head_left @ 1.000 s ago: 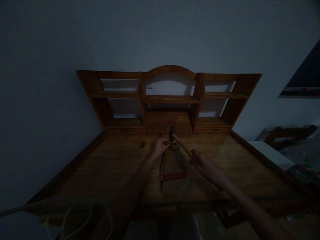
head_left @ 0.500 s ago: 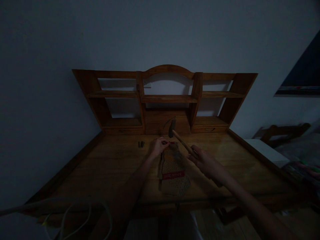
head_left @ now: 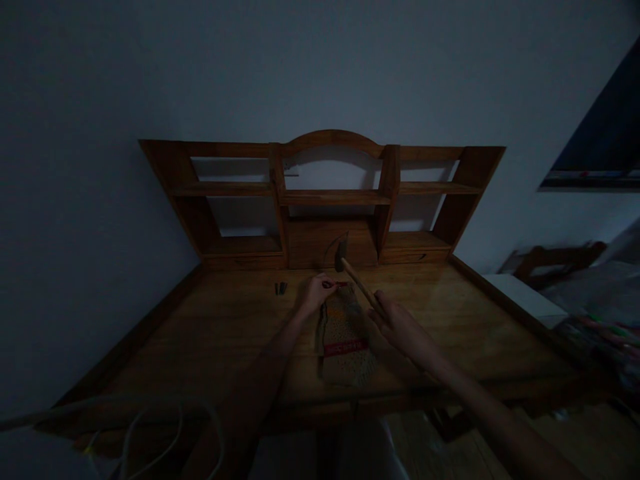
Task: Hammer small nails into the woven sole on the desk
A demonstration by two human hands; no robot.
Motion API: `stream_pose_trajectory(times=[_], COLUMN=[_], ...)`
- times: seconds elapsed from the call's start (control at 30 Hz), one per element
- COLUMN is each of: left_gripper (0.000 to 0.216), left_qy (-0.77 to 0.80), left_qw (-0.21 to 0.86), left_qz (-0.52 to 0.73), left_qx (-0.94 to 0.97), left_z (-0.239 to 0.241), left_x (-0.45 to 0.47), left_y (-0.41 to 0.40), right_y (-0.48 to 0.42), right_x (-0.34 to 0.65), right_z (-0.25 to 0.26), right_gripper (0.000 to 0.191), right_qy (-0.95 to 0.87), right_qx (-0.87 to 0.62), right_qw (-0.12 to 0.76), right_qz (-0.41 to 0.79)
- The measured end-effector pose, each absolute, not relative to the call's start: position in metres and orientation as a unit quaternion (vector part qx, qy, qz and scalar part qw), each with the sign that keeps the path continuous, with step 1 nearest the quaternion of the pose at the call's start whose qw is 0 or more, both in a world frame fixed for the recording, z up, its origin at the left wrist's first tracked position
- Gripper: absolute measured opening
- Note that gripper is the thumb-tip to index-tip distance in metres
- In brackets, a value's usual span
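Note:
My right hand (head_left: 393, 319) is wrapped round the wooden handle of a hammer (head_left: 357, 279). The hammer's dark head is raised above the far end of a cardboard piece (head_left: 345, 327), which is dotted with many small holes or marks and crossed by a red printed band. My left hand (head_left: 317, 292) is pinched at the cardboard's far edge, on a small thin red piece (head_left: 341, 285) whose kind I cannot make out in the dim light. Left of that hand, several small dark strips (head_left: 281, 288) lie on the desk.
The wooden desk (head_left: 225, 333) carries a shelf unit (head_left: 335, 197) along its back, against the wall. Pale cables (head_left: 170, 440) hang at the lower left. A white surface (head_left: 525, 297) and a wooden chair (head_left: 560, 261) stand to the right.
The view has shifted slightly to the right. My right hand and the hammer sit slightly further left in the picture, the head still raised; my left hand keeps its pinch.

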State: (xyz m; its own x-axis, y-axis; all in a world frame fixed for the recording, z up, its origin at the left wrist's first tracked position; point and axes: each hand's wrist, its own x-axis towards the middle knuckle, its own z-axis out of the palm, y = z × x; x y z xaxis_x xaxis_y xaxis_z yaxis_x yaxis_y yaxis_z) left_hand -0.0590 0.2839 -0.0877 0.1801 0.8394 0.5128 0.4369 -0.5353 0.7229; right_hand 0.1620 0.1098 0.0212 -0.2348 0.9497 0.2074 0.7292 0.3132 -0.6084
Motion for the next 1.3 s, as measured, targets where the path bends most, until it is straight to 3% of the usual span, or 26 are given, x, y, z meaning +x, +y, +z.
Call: stream_pose_trajectory(times=[0.5,0.83,1.3], left_gripper=[0.011,0.008,0.007], left_qy=[0.451,0.452,0.461], left_qw=[0.183,0.199,0.173], left_qz=[0.449,0.449,0.441], left_qx=[0.749,0.745,0.750], left_z=[-0.081,-0.083,-0.084], left_x=[-0.061,-0.060,-0.061], left_y=[0.279,0.279,0.279], right_y=[0.100,0.093,0.091], right_x=[0.156,0.152,0.150], right_z=[0.020,0.009,0.005], right_gripper=[0.009,0.024,0.017], right_qy=[-0.746,-0.735,-0.742], right_qx=[-0.553,-0.566,-0.560], right_qw=[0.292,0.306,0.293], right_qz=[0.231,0.214,0.223])
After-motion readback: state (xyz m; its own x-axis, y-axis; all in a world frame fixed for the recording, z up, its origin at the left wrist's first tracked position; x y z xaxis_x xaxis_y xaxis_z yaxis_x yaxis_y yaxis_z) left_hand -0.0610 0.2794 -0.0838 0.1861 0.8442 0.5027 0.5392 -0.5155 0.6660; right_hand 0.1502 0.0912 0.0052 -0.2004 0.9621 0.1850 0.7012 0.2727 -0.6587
